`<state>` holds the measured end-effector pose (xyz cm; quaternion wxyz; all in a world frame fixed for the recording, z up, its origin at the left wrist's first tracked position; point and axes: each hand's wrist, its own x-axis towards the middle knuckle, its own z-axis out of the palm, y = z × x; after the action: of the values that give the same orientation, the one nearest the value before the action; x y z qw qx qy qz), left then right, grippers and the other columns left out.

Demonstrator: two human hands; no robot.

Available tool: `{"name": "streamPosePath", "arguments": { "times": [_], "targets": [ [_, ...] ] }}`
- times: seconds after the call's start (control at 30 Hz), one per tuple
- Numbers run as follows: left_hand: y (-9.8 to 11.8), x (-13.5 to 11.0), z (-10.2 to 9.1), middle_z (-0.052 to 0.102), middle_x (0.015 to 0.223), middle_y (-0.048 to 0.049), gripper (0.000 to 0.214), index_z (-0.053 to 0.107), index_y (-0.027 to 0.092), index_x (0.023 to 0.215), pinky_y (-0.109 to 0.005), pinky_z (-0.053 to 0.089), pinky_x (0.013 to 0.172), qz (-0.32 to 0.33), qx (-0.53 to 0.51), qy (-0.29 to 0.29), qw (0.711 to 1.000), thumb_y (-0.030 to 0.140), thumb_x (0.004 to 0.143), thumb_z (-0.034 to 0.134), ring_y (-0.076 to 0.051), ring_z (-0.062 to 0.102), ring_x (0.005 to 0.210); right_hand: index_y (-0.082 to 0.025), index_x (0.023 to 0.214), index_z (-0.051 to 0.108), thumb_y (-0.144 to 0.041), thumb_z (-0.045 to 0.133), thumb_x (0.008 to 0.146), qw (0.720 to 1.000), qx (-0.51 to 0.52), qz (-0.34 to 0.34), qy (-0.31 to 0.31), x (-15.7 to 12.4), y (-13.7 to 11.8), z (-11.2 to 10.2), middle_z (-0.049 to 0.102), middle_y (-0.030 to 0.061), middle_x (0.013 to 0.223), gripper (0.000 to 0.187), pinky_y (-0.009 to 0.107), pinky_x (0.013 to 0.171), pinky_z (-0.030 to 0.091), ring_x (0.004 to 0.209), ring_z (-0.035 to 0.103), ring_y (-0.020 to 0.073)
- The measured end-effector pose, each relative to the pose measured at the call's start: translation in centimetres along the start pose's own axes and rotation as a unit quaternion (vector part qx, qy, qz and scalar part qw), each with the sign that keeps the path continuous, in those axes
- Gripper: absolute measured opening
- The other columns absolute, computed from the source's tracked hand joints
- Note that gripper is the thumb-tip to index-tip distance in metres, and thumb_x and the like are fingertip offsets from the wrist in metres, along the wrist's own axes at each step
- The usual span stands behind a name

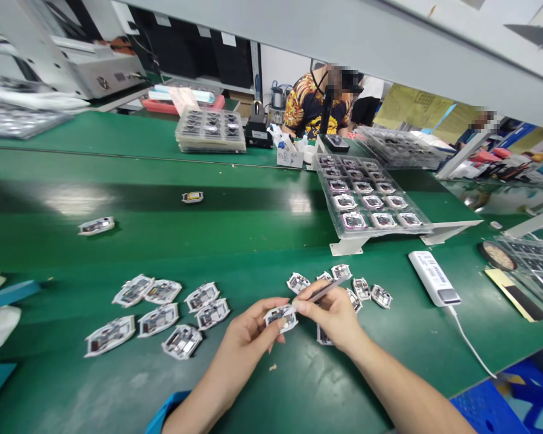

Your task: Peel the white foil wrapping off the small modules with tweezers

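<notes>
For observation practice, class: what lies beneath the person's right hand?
A white-framed electronic module on the green mat, its top covered by the right hand, so that part stays unseen.

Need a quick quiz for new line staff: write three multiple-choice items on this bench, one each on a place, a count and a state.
1. Where is the white box with the cord?
A) Right of the right hand
B) In the blue crate
C) On the clear tray

2. How many white-edged parts lie grouped left of the left hand?
A) Four
B) Seven
C) Twelve

3. What does the left hand hold?
A) Nothing
B) The white box
C) A part

1 A: it lies on the green bench, right of that hand.
2 B: seven show in that group.
3 C: the fingers grip it.
</notes>
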<state>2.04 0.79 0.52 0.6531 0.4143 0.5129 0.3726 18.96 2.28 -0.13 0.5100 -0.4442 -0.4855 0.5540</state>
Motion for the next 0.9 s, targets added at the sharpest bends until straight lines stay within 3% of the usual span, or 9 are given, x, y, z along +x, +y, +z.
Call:
{"name": "streamPosePath", "arguments": {
  "times": [0.9],
  "targets": [
    [-0.04, -0.04, -0.01, 0.063, 0.062, 0.003, 0.043, 0.065, 0.015, 0.107, -0.023, 0.04, 0.054, -0.009, -0.001, -0.015, 1.0, 0.036, 0.071, 0.073, -0.014, 0.055, 0.059, -0.02, 0.073, 0.07, -0.022, 0.08, 0.071, 0.999, 0.047, -0.013, -0.004, 0.07, 0.36, -0.04, 0.074, 0.0, 0.073, 0.011, 0.026, 0.068, 0.053, 0.068, 0.068, 0.015]
  ]
}}
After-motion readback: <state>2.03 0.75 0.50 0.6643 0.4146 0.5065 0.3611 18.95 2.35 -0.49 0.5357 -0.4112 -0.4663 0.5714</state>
